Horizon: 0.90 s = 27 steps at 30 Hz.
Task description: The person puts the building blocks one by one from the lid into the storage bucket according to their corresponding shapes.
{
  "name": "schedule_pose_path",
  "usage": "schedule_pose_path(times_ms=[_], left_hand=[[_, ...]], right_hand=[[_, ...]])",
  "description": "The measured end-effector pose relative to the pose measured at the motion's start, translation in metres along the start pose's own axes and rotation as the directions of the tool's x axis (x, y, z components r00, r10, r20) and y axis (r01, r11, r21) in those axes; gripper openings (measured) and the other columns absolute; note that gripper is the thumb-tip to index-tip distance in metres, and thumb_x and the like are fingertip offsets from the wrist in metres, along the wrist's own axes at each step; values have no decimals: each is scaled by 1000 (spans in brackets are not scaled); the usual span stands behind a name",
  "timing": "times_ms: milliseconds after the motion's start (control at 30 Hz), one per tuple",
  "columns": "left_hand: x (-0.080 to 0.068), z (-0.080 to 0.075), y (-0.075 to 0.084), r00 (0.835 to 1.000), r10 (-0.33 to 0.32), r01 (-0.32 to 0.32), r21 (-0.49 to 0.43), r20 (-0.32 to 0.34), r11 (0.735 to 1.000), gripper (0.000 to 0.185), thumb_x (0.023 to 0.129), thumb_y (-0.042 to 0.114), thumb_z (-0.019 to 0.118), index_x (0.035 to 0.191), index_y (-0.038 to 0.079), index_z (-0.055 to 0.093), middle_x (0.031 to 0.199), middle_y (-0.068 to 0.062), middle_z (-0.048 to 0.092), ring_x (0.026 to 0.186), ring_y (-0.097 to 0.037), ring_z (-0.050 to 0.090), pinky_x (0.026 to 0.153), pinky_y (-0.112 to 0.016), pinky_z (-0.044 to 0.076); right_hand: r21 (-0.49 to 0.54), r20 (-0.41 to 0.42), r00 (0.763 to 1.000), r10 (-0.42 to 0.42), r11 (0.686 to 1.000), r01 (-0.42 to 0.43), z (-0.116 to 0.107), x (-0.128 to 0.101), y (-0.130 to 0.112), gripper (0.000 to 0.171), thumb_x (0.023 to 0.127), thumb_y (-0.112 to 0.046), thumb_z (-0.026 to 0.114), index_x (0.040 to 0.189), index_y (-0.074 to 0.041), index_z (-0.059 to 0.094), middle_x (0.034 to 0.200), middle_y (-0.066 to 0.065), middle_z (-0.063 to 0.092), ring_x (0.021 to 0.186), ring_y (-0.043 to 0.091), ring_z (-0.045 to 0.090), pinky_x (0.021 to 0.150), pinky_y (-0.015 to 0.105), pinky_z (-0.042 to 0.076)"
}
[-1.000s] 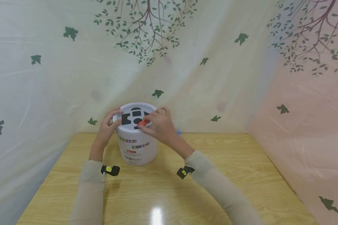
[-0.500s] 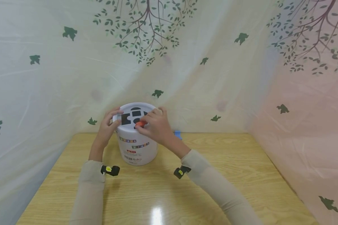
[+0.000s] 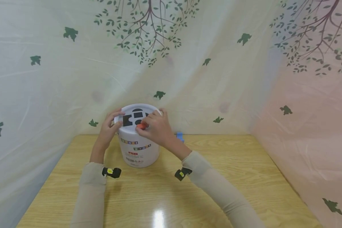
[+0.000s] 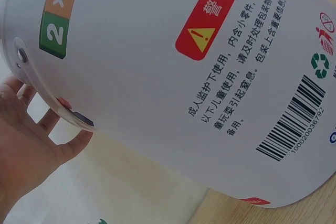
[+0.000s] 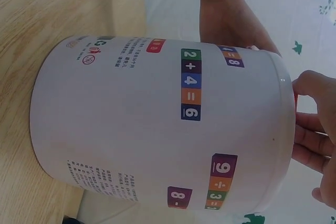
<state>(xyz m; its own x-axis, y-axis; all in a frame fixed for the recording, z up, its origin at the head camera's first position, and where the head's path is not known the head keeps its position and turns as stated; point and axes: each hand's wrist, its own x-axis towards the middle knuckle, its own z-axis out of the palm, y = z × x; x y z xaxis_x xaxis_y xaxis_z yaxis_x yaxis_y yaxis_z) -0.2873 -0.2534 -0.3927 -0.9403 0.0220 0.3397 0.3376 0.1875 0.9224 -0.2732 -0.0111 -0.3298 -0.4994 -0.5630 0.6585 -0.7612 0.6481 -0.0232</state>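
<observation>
A white round bucket (image 3: 139,155) stands upright on the table, its printed side also filling much of both wrist views. Dark shaped openings mark its lid (image 3: 126,128). My left hand (image 3: 106,129) holds the lid's rim on the left, fingers on the far part and thumb nearer me. Over the near right of the lid, my right hand (image 3: 158,129) pinches a small red-orange block (image 3: 141,126) between thumb and fingers. The block overlaps an opening near the front. In the right wrist view, only a red sliver of it shows beside the right hand (image 5: 317,124).
The wooden table (image 3: 216,177) extends to the right and in front of the bucket. A small blue object (image 3: 180,136) lies at the table's back edge, behind my right wrist. A printed curtain (image 3: 202,95) hangs along the back and sides.
My right hand has shifted slightly left and toward me with the red-orange block, bringing more of the blue object into sight. My left hand and the bucket have stayed put.
</observation>
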Motion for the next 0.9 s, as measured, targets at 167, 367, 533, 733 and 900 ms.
schedule_pose_path(times_ms=[167,367,533,733,900], left_hand=[[0,0,-1,1000,9,-9,-4,2,1000,43,100,13,53,140,-1,50,167,-9,25,155,-34,16,122,-69,20],[-1,0,-1,1000,13,-13,-6,6,1000,42,101,14,53,141,0,49,167,-9,25,154,-35,17,121,-69,23],[-1,0,-1,1000,15,-15,-4,4,1000,42,101,13,53,141,0,50,167,-9,25,154,-35,18,121,-68,24],[0,1,-1,1000,6,-6,6,-2,1000,43,100,13,52,141,0,50,168,-8,25,155,-35,16,123,-67,21],[0,1,0,1000,-5,5,7,-3,1000,43,101,13,53,141,1,50,168,-7,25,156,-33,15,124,-67,19]], right_hand=[[-6,0,1000,0,1000,0,1,-2,1,28,87,-42,77,99,-17,76,98,0,76,102,20,64,108,54,40],[15,-34,999,-5,1000,6,5,-5,3,29,86,-42,78,102,-18,75,102,1,72,106,21,61,107,54,40],[42,-42,999,1,999,0,6,-6,5,29,85,-41,79,102,-18,75,102,1,71,106,21,60,106,52,40],[70,-63,998,9,998,-5,8,-12,10,28,85,-39,79,103,-17,76,99,0,71,103,20,61,106,49,42],[100,-78,995,68,993,-60,9,-18,19,30,84,-35,81,105,-15,75,102,2,71,103,22,62,106,50,42]])
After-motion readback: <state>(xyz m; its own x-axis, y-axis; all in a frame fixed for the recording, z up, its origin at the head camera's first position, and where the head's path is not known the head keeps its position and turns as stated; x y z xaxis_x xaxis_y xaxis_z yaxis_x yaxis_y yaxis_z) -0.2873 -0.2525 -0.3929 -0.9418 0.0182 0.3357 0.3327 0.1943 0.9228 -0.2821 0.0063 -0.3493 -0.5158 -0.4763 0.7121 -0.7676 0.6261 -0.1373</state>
